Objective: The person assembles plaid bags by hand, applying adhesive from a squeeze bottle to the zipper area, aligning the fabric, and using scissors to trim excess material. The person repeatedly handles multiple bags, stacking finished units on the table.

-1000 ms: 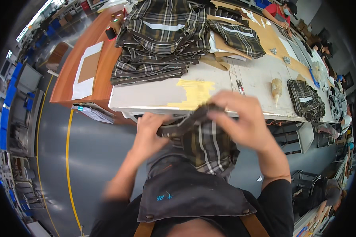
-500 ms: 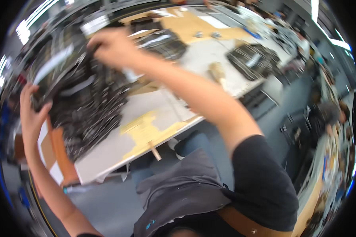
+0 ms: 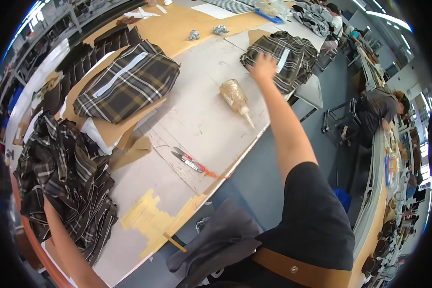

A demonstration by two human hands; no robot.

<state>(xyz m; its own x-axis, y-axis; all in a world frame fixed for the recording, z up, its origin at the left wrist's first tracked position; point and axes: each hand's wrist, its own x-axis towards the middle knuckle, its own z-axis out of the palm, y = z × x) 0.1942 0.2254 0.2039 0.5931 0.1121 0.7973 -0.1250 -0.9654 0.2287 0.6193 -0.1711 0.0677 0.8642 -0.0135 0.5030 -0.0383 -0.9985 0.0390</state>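
Since half a second ago the view has swung toward the right end of the tabletop (image 3: pixel 204 120), and the right hand (image 3: pixel 263 66), which was then raised over the dark heap at the left, is now stretched far out to the folded plaid stack (image 3: pixel 281 57) at the far right corner. This hand lies flat on the near edge of the stack with the fingers spread, not closed around anything; it looks like a hand that presses or feels for the top piece, but this is only my judgement. The left hand cannot be seen: only its forearm (image 3: pixel 65 245) comes up from the lower left and goes under the loose heap of dark plaid pieces (image 3: pixel 65 177) at the near left corner, so I cannot tell if it grips them. It seems that the heap is kept close to the body for easy reach. Another plaid stack with a white strip (image 3: pixel 127 84) rests on brown paper near the far left edge. In the middle lie a glue bottle (image 3: pixel 235 98) on its side and red-handled snips (image 3: pixel 189 161) near the front edge, both apart from the hands. A seated person (image 3: pixel 381 113) works at another table to the right.
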